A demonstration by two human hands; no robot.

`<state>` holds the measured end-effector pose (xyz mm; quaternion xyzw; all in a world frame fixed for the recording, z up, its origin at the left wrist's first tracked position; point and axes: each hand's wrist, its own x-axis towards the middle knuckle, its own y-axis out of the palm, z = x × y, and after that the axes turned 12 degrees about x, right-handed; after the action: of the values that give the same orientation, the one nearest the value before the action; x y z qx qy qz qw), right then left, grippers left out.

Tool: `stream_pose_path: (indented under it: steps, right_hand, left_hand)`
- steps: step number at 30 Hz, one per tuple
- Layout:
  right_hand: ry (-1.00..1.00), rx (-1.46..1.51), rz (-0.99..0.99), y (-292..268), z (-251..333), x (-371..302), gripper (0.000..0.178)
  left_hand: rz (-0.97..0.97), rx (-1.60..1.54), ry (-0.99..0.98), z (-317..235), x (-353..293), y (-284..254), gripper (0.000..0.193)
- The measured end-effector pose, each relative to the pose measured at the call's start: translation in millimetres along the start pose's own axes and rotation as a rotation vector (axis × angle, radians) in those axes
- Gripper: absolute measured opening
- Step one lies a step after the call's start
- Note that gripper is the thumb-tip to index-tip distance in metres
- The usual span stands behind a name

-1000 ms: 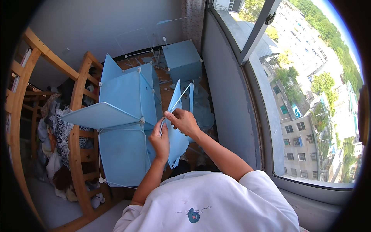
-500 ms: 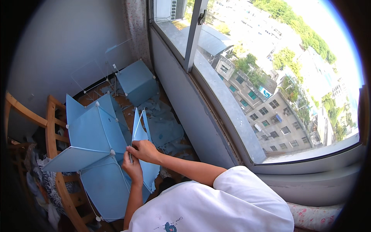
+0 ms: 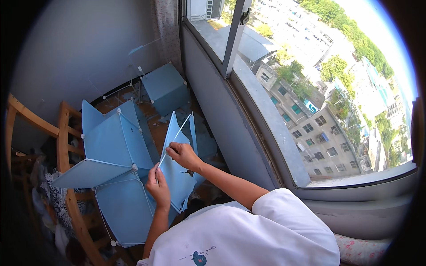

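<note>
A light blue panel (image 3: 176, 170) with a thin white edge stands tilted in front of me. My left hand (image 3: 159, 186) is closed on its near left edge, low down. Farther along that same white edge, my right hand (image 3: 183, 156) is closed in a pinch. Beyond the right hand the panel's far end splits into two narrow upright points, and its right side looks ragged. To the left of my hands stands a partly built cube rack of blue panels (image 3: 111, 137), joined by round white connectors (image 3: 134, 167). A panel juts out from it toward the left.
A closed blue cube (image 3: 165, 88) stands in the far corner beside a thin wire frame. Pale blue scraps (image 3: 206, 146) litter the brown floor. A wooden chair-like frame (image 3: 75, 221) is at the left. Along the right run a wall and a window (image 3: 235, 40).
My right hand has moved away from the left, up along the panel's edge. The panel now shows more of its broad face, and the whole view has shifted slightly.
</note>
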<state>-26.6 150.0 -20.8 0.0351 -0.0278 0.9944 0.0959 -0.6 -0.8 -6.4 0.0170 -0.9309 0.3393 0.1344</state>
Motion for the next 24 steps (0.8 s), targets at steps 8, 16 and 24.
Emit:
stream_pose_path:
  steps: [8, 16, 24]
  right_hand:
    - [-0.075, 0.049, 0.189, 16.8, 8.1, -12.2, 0.024]
    - [0.063, 0.16, 0.349, 9.0, 21.4, -5.6, 0.024]
    - [0.272, 0.511, 0.465, 1.2, 12.5, -4.1, 0.033]
  left_hand:
    - [0.019, 0.01, 0.038, 4.8, 11.5, 2.8, 0.019]
    - [-0.019, -0.039, 0.046, -1.5, 12.0, -8.6, 0.018]
    - [-0.01, -0.069, 0.01, 4.4, 13.2, -12.1, 0.017]
